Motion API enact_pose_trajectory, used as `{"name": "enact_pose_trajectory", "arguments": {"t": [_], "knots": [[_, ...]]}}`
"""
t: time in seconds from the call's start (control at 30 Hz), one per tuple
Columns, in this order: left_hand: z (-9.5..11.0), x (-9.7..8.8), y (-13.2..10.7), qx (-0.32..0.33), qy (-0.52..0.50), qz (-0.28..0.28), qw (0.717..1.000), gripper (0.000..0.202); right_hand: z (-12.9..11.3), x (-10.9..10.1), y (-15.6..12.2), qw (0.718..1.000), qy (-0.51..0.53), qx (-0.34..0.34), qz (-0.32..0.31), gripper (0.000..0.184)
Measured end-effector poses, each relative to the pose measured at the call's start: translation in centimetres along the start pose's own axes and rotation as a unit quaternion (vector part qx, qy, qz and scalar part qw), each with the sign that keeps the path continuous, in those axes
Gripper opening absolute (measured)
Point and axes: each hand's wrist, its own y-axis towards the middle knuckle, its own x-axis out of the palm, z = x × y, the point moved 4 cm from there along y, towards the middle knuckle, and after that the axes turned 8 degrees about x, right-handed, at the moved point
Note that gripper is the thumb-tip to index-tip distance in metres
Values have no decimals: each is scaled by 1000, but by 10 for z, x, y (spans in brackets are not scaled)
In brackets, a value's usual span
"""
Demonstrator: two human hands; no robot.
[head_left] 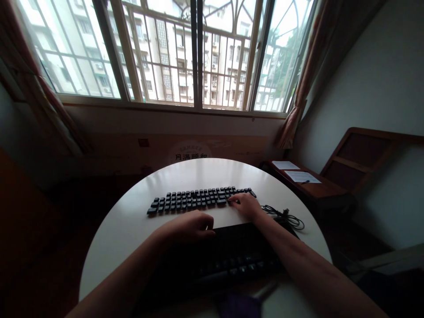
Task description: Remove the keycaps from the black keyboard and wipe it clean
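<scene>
Rows of loose black keycaps [188, 201] stand on the white round table [112, 247]. My right hand [247, 205] reaches to the right part of these rows, its thumb and fingertips closed at a keycap [229, 202]. Nearer to me lies a black keyboard [238, 240], with keycaps seated along its near side and its far part dark and hard to make out. Over the keyboard's far left edge is my left hand [194, 224], fingers curled inward; whatever they may hold is hidden.
A coiled black cable [288, 217] lies right of the keyboard. A blurred purple thing [240, 306] is at the bottom edge. To the right, a wooden chair [331, 190] bears paper sheets [303, 176] and a pen [305, 182]. A barred window [198, 57] is beyond the table.
</scene>
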Motion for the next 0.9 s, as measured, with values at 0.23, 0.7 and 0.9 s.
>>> {"name": "enact_pose_trajectory", "arguments": {"t": [0.23, 0.7, 0.9], "knots": [[4, -2, 0, 5, -8, -7, 1000, 21, 1, 1, 0, 1000, 4, -5, 7, 23], [0, -2, -2, -3, 0, -6, 1000, 20, -28, -69, -22, 968, 119, -102, 196, 27], [0, -3, -2, -12, 5, -20, 1000, 23, -19, -139, -61, 910, 335, -49, 240, 79]]}}
